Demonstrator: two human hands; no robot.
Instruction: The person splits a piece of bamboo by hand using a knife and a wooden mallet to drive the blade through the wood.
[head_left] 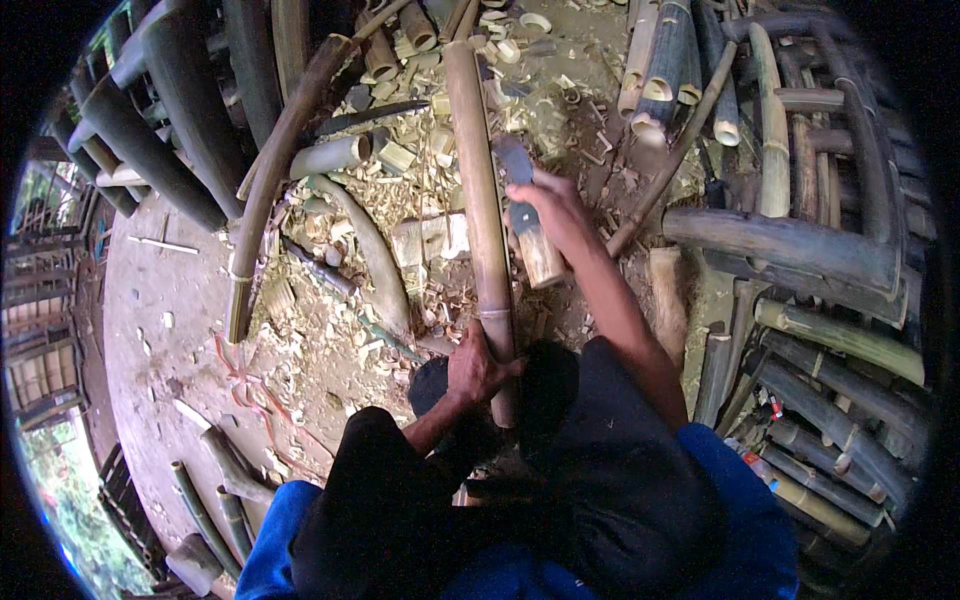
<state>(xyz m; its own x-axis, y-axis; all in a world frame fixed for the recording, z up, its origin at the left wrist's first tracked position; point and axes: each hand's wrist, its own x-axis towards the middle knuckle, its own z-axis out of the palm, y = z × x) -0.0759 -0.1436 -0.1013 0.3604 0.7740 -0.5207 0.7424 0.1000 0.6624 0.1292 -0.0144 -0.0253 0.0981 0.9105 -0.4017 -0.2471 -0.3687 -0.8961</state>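
Between my knees stands a long bamboo pole (475, 180), its far end among shavings at the top and its near end by my lap. Round its lower part, just below a node, my left hand (476, 370) is closed. Close to the pole's right side, my right hand (552, 208) grips a chopping knife with a dark blade (515, 158) and a thick pale wooden handle (541, 260). The fingers wrap the knife around its middle, partly hiding it. Whether the blade touches the bamboo I cannot tell.
Pale bamboo shavings (430, 150) litter the ground ahead, with a wood block (430, 238) among them. Dark bamboo pieces (190, 100) lean at the far left. Cut bamboo tubes (665, 70) lie at the far right. A bamboo frame (780, 240) and stacked poles (840, 340) stand right.
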